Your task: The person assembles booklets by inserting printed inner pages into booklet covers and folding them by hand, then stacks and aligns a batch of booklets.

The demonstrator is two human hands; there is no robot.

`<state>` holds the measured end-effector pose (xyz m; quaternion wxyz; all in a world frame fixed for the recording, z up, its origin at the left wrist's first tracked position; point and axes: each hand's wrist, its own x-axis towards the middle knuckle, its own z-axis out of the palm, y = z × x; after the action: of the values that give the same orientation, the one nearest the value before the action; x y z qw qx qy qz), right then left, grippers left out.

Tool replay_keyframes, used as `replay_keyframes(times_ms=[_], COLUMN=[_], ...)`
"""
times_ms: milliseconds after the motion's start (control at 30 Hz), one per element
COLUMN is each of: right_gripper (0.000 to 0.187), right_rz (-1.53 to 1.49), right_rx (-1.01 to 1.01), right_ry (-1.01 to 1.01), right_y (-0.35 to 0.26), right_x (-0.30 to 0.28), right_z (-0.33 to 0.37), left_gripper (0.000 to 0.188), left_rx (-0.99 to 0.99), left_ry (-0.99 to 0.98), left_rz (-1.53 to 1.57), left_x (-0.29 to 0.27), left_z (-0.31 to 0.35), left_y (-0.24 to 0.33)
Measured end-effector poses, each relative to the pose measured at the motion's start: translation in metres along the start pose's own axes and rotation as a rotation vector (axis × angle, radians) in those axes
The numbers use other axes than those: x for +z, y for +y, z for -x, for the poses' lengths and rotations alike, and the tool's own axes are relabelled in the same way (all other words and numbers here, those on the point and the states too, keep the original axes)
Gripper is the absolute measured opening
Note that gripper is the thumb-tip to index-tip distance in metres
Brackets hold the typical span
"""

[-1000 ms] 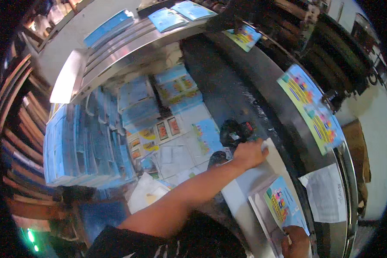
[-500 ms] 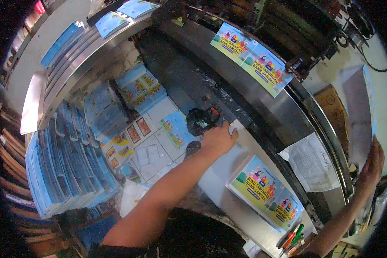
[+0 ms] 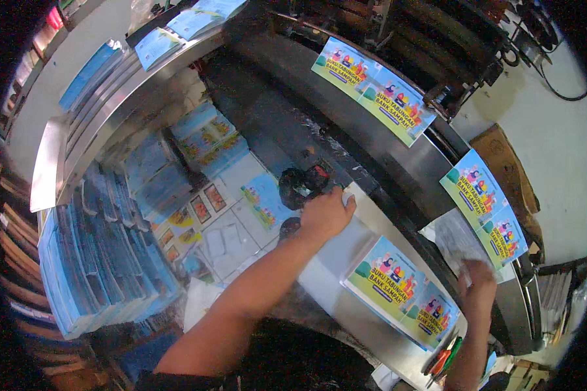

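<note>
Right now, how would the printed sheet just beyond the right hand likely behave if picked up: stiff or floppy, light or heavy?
The printed sheet probably flexes, since its edges show hardly any thickness. It should be light, looking like a single layer, unlike the thicker stack nearby. It might slide, as nothing visible pins it.

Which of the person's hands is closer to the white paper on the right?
The right. The right hand overlaps the lower part of the white paper in view; contact is unclear. The left hand is well left, at the metal table's far end.
</note>
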<state>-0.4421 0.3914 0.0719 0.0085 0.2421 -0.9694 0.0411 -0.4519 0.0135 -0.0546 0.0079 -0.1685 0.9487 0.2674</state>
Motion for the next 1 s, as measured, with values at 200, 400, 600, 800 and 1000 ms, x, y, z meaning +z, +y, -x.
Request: replay_keyframes(times_ms=[200,400,600,800,1000], right_gripper=[0.084,0.085,0.046,0.025,0.037], right_rz=[-0.105,-0.261,-0.460,-0.009,0.389], right_rx=[-0.054,-0.064,-0.107,0.154,0.007], right_ry=[-0.338,-0.326,-0.378,0.210,0.623], right_y=[-0.088,-0.066,-0.049,0.028,0.048], right_x=[-0.010,0.007,-0.027,-0.092,-0.103], right_z=[0.045,0.055,0.032,0.009,-0.066], left_gripper=[0.048,0.045,0.045,0.046,0.047], left_rx=[0.009,0.042,0.007,0.004,-0.044], left_ry=[-0.009,0.005,-0.034,-0.021,-0.033], left_rz=[0.015,0.081,0.054,0.056,-0.006], left_x=[0.004,0.001,-0.008,-0.004,-0.004], left_z=[0.000,0.005,0.006,0.001,0.003], left_y=[0.001,0.006,-0.004,0.004,0.000])
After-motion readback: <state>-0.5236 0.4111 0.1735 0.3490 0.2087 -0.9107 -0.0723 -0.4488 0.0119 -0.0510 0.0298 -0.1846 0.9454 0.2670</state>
